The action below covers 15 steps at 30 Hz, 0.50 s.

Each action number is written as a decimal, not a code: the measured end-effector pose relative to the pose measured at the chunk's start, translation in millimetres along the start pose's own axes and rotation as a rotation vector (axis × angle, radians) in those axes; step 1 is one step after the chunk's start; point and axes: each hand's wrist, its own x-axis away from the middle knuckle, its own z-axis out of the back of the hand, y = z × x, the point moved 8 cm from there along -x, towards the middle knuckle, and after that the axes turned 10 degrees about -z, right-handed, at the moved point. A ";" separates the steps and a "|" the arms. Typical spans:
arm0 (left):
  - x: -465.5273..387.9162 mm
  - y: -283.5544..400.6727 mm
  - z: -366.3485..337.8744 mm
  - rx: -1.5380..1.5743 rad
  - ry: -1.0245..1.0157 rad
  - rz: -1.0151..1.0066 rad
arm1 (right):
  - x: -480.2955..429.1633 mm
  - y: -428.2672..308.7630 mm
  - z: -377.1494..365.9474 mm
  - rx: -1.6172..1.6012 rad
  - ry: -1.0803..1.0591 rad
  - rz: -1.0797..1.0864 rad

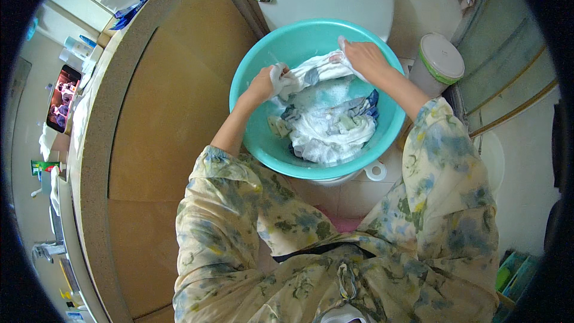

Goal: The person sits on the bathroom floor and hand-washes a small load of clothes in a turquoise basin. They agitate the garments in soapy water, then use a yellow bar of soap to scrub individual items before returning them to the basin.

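Note:
A large turquoise plastic basin stands before me, with sudsy water inside. My left hand grips one end of a wet white cloth, and my right hand grips its other end. The cloth stretches between both hands above the far half of the basin; a bluish-grey patch shows on it. Nearer to me, a heap of wet white laundry lies in the suds, with a blue patterned cloth at its right side. Foam covers parts of both hands.
Behind the basin is a white toilet tank. A lidded bin stands to the right, near a glass shower panel. At left, a brown cabinet lies below a counter holding a phone, toiletries and a faucet.

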 end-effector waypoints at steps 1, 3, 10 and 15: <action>1.7 -4.0 -3.5 -0.041 0.027 -0.018 | -0.7 -2.3 -0.3 0.007 0.032 0.024; 3.9 -5.3 -8.1 -0.123 0.079 -0.058 | -0.7 -6.3 -2.0 0.019 0.097 0.068; 9.2 -3.0 -23.1 -0.254 -0.026 -0.012 | 14.2 -40.3 -36.4 0.032 -0.103 0.378; 7.8 7.9 -14.7 -0.383 0.025 -0.059 | 16.7 -22.6 -68.2 -0.383 -0.363 0.303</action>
